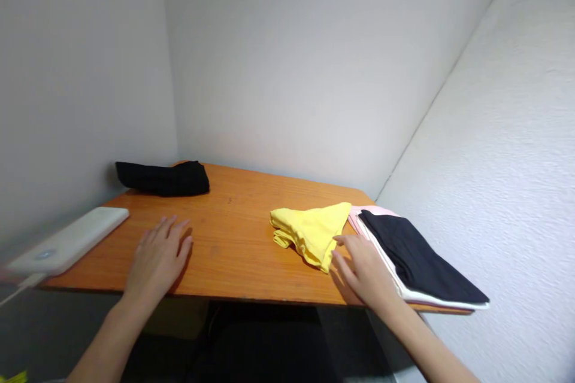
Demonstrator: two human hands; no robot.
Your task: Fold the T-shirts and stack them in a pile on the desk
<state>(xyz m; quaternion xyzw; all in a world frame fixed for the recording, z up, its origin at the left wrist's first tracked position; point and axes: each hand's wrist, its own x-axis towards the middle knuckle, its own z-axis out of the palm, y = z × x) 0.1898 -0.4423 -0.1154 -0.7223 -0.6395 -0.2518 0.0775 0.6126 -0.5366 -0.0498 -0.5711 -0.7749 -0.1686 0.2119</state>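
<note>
A crumpled yellow cloth (314,230) lies on the wooden table, right of the middle. My right hand (362,266) is just to the right of it, fingers apart, with the fingertips at the cloth's edge; whether they touch it I cannot tell. Over the left part of the table is my left hand (157,257), palm down, its fingers spread and nothing in them. Beside my right hand, a folded black cloth (417,260) rests on top of white and pink folded cloths (377,210).
The wooden table (242,269) stands in a corner between pale walls. At its back left lies a black folded cloth bundle (164,179). A white power bank (72,239) with a white cable (24,285) sits along the left edge.
</note>
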